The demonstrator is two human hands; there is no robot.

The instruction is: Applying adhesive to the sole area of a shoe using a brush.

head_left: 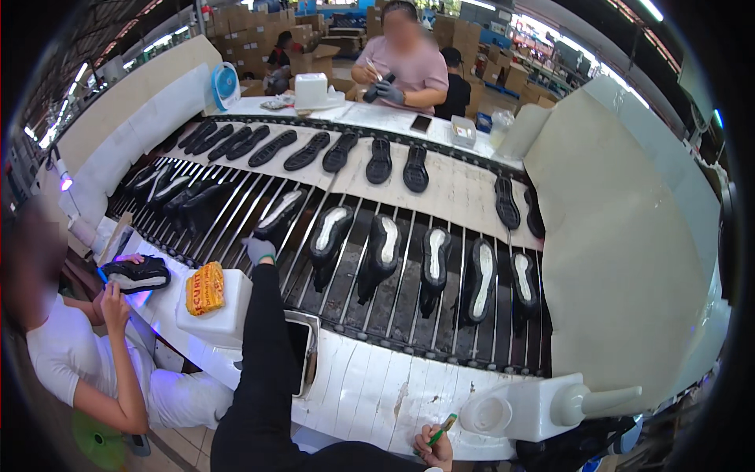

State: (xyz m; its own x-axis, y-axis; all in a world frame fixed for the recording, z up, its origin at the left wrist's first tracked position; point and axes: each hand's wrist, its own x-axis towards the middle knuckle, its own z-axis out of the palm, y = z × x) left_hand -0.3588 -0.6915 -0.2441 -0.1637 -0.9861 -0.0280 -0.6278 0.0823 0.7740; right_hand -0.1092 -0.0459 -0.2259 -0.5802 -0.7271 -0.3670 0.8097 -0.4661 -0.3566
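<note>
— Six upturned shoes, roughly, stand in the near row on the roller conveyor (409, 315), pale bottoms up. The left hand (259, 250), in a grey glove, reaches out to the leftmost shoe (281, 214) and touches its heel end; I can't tell if the fingers close on it, too small in this view.

— And the right?

— The right hand (436, 450) is low at the frame edge, fingers pinched around a green pen (442, 429), resting on the white table edge (370, 397).

— How far along?

— Early, I'd judge. That one shoe is only being touched, and the other shoes (432, 263) wait untouched to its right. Black soles (338, 151) lie on the far belt, separate.

— Anything in the way?

— A white box (228, 318) with a yellow-orange packet (204, 288) sits just beside the left forearm, plus a metal tray (308, 354) under it. A white fixture (535, 405) stands near the pen hand. A co-worker on the left holds a dark shoe (138, 274) under a purple light; another person (405, 67) across the belt works with gloved hands. Neither reaches into the near row.
</note>
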